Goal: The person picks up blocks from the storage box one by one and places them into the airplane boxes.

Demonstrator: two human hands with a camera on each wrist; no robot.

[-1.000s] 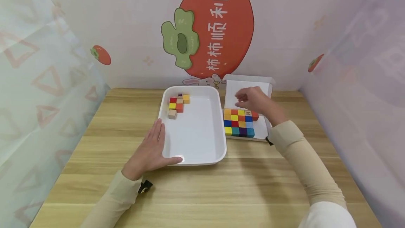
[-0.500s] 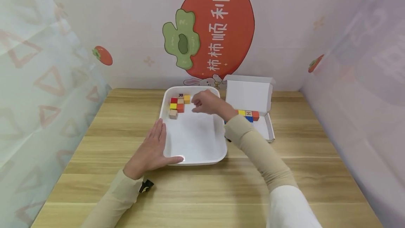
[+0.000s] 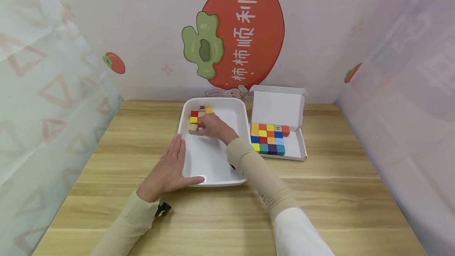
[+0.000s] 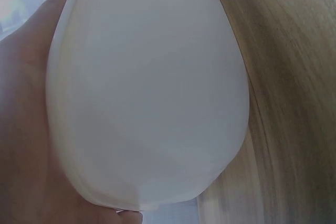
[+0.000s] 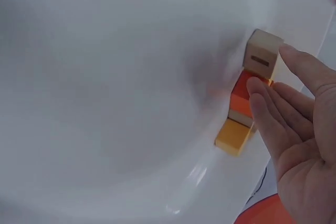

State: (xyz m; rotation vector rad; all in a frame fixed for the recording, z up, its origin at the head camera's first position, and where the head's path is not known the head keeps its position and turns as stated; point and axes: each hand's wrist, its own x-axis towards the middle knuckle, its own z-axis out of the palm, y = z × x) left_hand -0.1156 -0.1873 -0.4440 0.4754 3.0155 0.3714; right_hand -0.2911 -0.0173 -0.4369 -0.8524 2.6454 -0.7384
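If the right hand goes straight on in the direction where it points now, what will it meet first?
Most likely the orange-red block: in the right wrist view, the right hand's fingertips overlap it. The wooden block is by the thumb; contact is unclear.

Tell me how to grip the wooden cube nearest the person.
Probably pinch the wooden cube by its left and right faces, from above: it sits low inside the white tray, those flat faces look clear of neighbours, and the yellow cube crowds its far side.
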